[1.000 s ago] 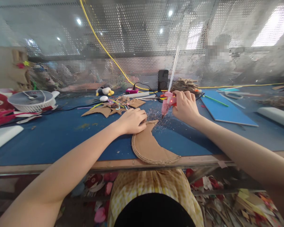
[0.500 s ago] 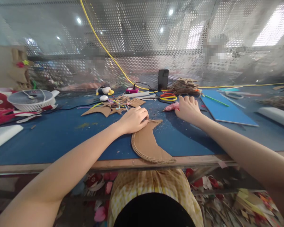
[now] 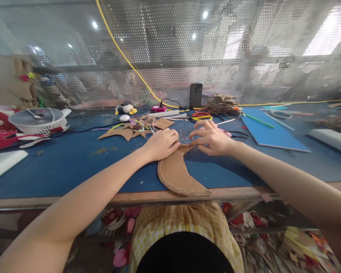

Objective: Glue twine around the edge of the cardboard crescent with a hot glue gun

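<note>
A crescent of layered corrugated cardboard [image 3: 177, 170] lies on the blue tabletop, its lower end near the front edge. My left hand [image 3: 163, 144] is closed over its upper left end, thumb and fingertips pressed together at a thin cardboard strip there. The strip is partly hidden. At the crescent's upper right tip is my right hand [image 3: 211, 140], its bent fingers apart and the fingertips at the tip. Whether they grip it is hard to see. Just behind the right hand rests a pink glue gun [image 3: 226, 132] with a white stick in it, partly covered by the fingers.
Cardboard scraps [image 3: 119, 132] and tangled string lie behind my left hand. A phone [image 3: 196, 96] stands by the mesh wall, near yellow-handled scissors [image 3: 204, 116] and a bundle of twine [image 3: 221, 104]. A blue board [image 3: 272, 131] is at right, a white basket [image 3: 39, 122] at left.
My right hand has let go of the glue gun, leaving it on the table, and has moved left to the crescent's tip. My left hand stays at the upper end.
</note>
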Motion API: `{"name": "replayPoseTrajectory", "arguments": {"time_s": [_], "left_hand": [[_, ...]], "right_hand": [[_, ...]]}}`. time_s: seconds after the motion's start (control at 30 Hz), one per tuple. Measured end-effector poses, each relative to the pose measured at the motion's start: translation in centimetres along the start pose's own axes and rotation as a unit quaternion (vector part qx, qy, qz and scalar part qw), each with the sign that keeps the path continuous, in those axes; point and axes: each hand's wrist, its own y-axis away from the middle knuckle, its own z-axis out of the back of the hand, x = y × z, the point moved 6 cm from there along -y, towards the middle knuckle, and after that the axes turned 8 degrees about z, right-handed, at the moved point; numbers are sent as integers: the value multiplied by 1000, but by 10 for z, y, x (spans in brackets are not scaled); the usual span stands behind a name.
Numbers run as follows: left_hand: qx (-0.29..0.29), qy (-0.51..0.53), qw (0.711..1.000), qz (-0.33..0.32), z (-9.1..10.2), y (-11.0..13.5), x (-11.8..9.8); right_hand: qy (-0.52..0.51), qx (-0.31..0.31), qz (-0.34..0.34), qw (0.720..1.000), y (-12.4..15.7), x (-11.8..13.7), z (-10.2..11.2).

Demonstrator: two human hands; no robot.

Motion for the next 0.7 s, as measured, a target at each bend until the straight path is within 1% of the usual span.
{"name": "replayPoseTrajectory", "arguments": {"time_s": [0.27,0.37,0.57,0.7], "left_hand": [[4,-6,1000,8,-2,-1,-1],[8,-8,1000,8,-3,-1,-1],[14,-4,1000,9,-4,0,-1],[18,-6,1000,10,-4,-1,-1]], "right_hand": [[6,3,17,1000,0,0,-3],[5,9,10,1000,-1,0,-3],[8,10,-27,1000,-1,-2,-3],[9,17,-10,1000,-1,0,-6]]}}
